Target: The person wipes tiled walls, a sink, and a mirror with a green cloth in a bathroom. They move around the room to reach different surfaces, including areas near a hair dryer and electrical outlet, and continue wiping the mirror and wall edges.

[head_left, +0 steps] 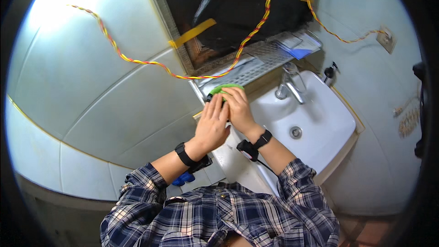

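Note:
A bright green item (233, 86) with a curved edge shows just beyond my fingertips, beside the left end of the sink counter. My palms and fingers hide most of it, so its kind cannot be told. My right hand (239, 110) bends its fingers over the green item. Close against it, my left hand (212, 126) has its fingers together and reaching up to the item's near left side. A small black part (209, 97) sticks out at the left fingertips. Both wrists wear black straps, and a small black device (247, 150) hangs by the right one.
A white washbasin (320, 135) with a chrome faucet (290, 87) stands to the right. Behind it runs a perforated metal shelf (256, 68) with papers, below a dark framed panel (238, 13). A twisted red-yellow cord (157, 65) hangs across, and another reaches a wall socket (386, 40).

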`<move>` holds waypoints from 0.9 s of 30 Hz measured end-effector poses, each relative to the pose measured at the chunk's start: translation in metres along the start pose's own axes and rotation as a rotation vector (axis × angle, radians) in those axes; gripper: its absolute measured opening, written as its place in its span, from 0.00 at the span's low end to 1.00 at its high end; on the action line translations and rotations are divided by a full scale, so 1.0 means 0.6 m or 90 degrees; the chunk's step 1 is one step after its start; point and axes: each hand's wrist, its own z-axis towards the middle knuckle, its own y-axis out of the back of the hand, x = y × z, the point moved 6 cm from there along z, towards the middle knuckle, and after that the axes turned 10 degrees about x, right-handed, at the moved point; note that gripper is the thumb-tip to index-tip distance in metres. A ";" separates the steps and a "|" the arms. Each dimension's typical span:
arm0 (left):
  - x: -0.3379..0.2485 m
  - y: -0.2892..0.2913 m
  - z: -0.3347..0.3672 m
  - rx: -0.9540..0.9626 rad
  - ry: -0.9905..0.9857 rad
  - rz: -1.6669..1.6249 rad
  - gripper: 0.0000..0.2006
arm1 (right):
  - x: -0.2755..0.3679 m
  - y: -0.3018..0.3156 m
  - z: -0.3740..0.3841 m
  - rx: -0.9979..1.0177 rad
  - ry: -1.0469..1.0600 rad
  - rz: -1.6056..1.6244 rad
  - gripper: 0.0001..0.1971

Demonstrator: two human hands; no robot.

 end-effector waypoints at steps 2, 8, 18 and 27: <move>-0.012 0.029 -0.013 -0.061 -0.023 -0.010 0.39 | 0.028 0.017 0.012 -0.035 0.036 0.002 0.14; -0.011 0.149 -0.052 -0.198 -0.022 0.078 0.29 | 0.123 0.045 0.073 -0.064 0.088 0.084 0.15; -0.029 0.316 -0.202 -0.257 0.137 0.281 0.24 | 0.315 0.037 0.146 -0.030 0.296 0.194 0.14; -0.089 0.320 -0.261 -0.287 0.267 0.348 0.30 | 0.384 0.051 0.123 -0.148 0.350 0.127 0.17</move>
